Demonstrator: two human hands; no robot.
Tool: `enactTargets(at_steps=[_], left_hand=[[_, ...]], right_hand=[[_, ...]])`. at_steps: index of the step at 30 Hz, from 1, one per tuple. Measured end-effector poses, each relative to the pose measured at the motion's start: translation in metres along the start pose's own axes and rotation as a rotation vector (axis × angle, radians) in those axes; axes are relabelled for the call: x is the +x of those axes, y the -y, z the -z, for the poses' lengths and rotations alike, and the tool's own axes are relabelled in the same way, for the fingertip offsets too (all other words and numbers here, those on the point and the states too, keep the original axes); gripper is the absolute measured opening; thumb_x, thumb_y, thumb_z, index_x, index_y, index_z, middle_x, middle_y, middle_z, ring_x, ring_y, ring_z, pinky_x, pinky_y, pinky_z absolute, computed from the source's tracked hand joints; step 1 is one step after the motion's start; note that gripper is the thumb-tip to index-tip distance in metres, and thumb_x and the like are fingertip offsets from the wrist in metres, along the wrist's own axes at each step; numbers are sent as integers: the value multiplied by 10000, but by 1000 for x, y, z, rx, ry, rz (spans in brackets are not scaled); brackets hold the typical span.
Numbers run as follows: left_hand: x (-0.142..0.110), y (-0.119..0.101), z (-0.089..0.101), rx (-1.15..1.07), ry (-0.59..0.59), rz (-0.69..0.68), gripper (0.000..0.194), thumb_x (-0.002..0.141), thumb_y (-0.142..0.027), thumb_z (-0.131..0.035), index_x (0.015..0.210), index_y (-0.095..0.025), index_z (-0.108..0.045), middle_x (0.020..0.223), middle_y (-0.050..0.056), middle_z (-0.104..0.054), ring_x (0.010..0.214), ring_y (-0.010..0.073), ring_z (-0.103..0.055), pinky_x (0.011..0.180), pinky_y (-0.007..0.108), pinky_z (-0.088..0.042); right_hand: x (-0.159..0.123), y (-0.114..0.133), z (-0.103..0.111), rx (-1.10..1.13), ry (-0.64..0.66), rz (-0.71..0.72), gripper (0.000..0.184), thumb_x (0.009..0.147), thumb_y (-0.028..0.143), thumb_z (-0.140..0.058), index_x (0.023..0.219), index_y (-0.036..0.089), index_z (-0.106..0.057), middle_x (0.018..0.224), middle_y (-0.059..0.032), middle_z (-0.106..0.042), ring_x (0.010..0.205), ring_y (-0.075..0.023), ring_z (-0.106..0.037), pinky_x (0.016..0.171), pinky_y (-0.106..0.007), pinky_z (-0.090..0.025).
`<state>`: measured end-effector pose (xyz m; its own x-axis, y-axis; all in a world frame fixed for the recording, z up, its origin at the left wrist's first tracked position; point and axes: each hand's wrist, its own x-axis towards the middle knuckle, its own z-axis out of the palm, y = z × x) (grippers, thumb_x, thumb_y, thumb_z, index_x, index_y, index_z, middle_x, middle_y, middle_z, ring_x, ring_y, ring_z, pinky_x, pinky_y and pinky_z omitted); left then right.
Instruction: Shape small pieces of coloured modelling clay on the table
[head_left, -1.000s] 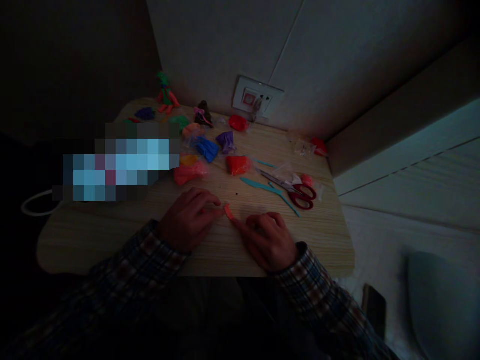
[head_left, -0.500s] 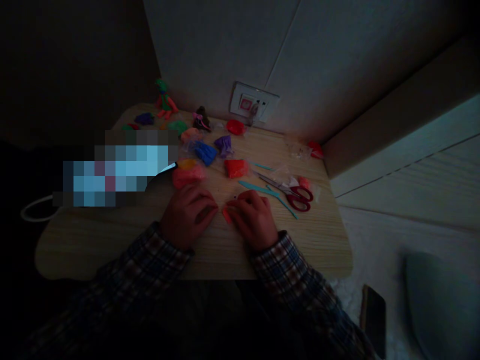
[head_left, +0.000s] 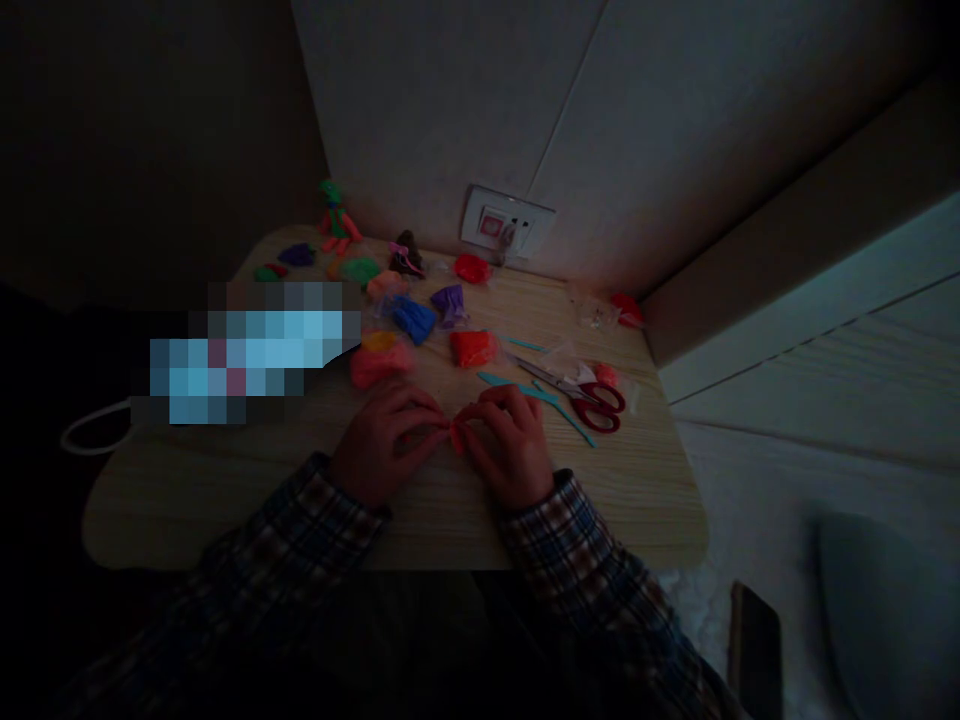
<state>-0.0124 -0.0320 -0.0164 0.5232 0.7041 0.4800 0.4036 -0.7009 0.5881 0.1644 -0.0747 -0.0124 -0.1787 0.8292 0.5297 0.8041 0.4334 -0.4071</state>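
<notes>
A small reddish-pink strip of modelling clay (head_left: pixel 457 437) sits between my fingertips, just above or on the wooden table (head_left: pixel 420 530). My left hand (head_left: pixel 390 440) pinches at its left end, thumb and forefinger together. From the other side, my right hand (head_left: pixel 510 440) pinches the same piece; the fingers partly cover it. Beyond my hands lie a bag of pink clay (head_left: pixel 381 368) and a bag of red clay (head_left: pixel 474 349). To the right are a turquoise plastic knife (head_left: pixel 514 387), a thin turquoise tool (head_left: pixel 574 424) and red-handled scissors (head_left: pixel 600 400).
Bags of blue clay (head_left: pixel 412 318) and purple clay (head_left: pixel 450 304) lie farther back. A green and orange clay figure (head_left: pixel 337 218) sits at the back left, near a dark brown clay piece (head_left: pixel 406 254). A wall socket (head_left: pixel 506 222) is behind the table. A phone (head_left: pixel 755 650) lies lower right.
My right hand has moved up and left and changed from touching the strip with a fingertip to pinching it. My left fingers have come in to meet the clay.
</notes>
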Motion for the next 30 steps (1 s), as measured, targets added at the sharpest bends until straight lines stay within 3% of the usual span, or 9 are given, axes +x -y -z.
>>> enactTargets(at_steps=[10,19,30], left_hand=[[3,0,0,-60,-40,-12,101,837,-226,-614,798,-164,-683,851,60,-659,831,201,-608,794,377,-501],[1,1,-2,-49,-55,-64,98,839,-188,-588,805,-170,-678,852,53,-658,829,196,-603,789,374,-487],[4,-3,2,-160,-35,-17,102,836,-225,-612,801,-166,-688,839,52,-666,789,168,-615,715,294,-512]], right_hand=[[-1,4,2,-69,-77,94,98,893,225,-542,890,183,-630,871,-42,-591,852,-167,-559,780,-347,-397],[0,2,2,37,-34,60,97,898,236,-517,895,199,-607,890,-40,-568,884,-181,-563,782,-373,-385],[0,2,3,88,-60,73,58,870,206,-543,902,191,-589,892,-38,-559,880,-186,-555,788,-374,-373]])
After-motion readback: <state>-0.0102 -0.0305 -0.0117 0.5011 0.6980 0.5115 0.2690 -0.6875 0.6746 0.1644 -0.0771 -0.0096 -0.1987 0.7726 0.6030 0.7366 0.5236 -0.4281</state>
